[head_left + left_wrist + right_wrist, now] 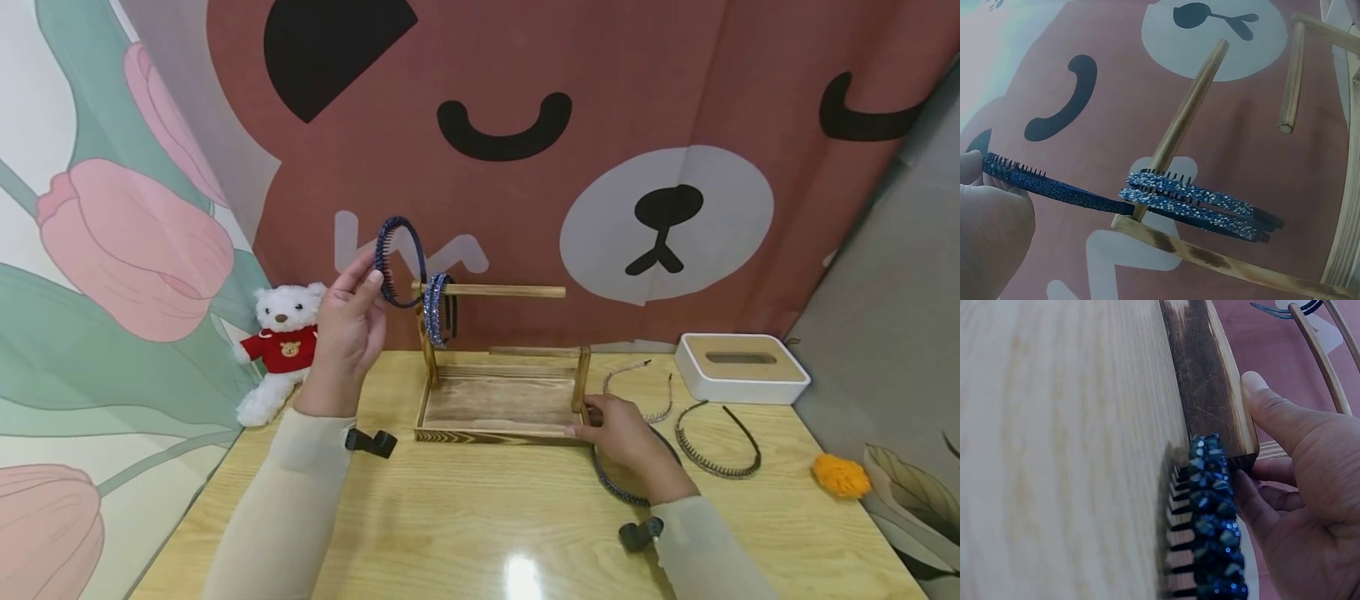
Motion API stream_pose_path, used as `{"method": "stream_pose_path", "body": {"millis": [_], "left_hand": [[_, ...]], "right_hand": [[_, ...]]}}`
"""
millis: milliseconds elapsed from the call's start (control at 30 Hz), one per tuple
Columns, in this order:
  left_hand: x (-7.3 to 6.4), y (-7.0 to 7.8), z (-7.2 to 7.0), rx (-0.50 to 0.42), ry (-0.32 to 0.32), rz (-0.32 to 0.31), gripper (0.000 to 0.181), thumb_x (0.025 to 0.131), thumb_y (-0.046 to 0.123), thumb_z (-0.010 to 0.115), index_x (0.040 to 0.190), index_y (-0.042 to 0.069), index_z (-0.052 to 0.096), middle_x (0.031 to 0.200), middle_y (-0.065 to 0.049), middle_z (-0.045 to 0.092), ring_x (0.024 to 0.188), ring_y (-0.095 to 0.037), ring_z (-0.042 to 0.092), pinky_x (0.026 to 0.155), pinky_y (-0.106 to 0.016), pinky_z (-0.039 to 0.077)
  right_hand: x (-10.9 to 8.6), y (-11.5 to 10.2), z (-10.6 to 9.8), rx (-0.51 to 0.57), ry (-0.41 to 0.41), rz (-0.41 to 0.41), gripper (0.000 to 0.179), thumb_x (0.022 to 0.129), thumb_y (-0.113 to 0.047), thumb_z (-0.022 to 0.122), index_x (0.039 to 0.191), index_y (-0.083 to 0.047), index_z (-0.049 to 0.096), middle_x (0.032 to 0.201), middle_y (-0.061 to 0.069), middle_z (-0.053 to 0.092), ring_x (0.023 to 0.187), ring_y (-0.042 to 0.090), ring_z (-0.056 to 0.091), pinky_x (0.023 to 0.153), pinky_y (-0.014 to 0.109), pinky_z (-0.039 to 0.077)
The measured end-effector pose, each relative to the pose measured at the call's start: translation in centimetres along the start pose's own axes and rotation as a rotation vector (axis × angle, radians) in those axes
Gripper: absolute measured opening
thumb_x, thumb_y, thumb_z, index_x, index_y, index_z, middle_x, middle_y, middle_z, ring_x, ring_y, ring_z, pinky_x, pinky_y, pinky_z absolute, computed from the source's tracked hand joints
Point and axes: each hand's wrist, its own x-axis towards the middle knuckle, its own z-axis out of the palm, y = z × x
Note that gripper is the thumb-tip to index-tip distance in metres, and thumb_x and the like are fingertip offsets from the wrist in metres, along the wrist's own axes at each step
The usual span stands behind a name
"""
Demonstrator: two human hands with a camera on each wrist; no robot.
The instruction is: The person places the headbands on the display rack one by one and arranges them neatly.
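My left hand (351, 321) pinches a dark blue toothed headband (396, 222) by its side, thumb against fingers. The headband's far part meets the left end of a wooden rack's upper rod (510, 291), overlapping it in the left wrist view. Two glittery blue headbands (1210, 206) hang side by side on that rod, just right of the held one. My right hand (626, 429) grips the right front corner of the rack's tray base (495, 436), thumb over the rim. A dark beaded headband (1213, 519) lies on the table beneath the right wrist, close to that corner.
Two more toothed headbands lie to the right, one a dark headband (720, 468). Behind them sits a white tissue box (742, 392) with a wooden top. An orange scrunchie-like bundle (842, 476) is at the right edge. A white teddy bear (288, 354) sits behind the left forearm.
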Motion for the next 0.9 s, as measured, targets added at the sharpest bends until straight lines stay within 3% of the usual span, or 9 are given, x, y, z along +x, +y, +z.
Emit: {"method": "stream_pose_path", "body": {"millis": [300, 533, 733, 900], "left_hand": [[0.2, -1.4, -0.2, 0.04, 0.038, -0.054, 0.038, 0.109, -0.011, 0.052, 0.116, 0.012, 0.081, 0.115, -0.001, 0.075, 0.105, -0.008, 0.069, 0.09, -0.016, 0.056], [0.0, -3.1, -1.6, 0.108, 0.081, -0.132, 0.034, 0.11, -0.008, 0.054, 0.118, 0.015, 0.079, 0.117, 0.001, 0.073, 0.111, -0.009, 0.064, 0.1, -0.017, 0.052], [-0.1, -4.8, -2.8, 0.165, 0.105, -0.214, 0.031, 0.111, -0.004, 0.054, 0.138, 0.004, 0.068, 0.122, 0.003, 0.072, 0.117, -0.009, 0.061, 0.105, -0.017, 0.05], [-0.2, -5.7, -3.3, 0.188, 0.108, -0.231, 0.037, 0.112, -0.004, 0.053, 0.149, -0.004, 0.058, 0.122, 0.003, 0.073, 0.117, -0.011, 0.065, 0.104, -0.019, 0.053]], "right_hand": [[0.0, -0.1, 0.0, 0.008, -0.006, -0.002, 0.085, 0.098, -0.046, 0.082, 0.158, 0.005, 0.051, 0.143, 0.025, 0.069, 0.131, 0.04, 0.069, 0.104, 0.053, 0.061], [0.1, -0.1, -0.2, 0.005, -0.006, -0.006, 0.086, 0.099, -0.047, 0.081, 0.159, 0.006, 0.05, 0.143, 0.025, 0.068, 0.132, 0.041, 0.068, 0.104, 0.054, 0.061], [0.1, -0.1, -0.2, 0.01, -0.004, -0.004, 0.084, 0.099, -0.045, 0.082, 0.158, 0.005, 0.051, 0.142, 0.024, 0.07, 0.131, 0.04, 0.069, 0.103, 0.053, 0.062], [-0.1, -0.2, -0.2, 0.01, -0.006, -0.008, 0.083, 0.099, -0.045, 0.082, 0.158, 0.006, 0.052, 0.141, 0.024, 0.07, 0.13, 0.04, 0.069, 0.103, 0.054, 0.061]]}}
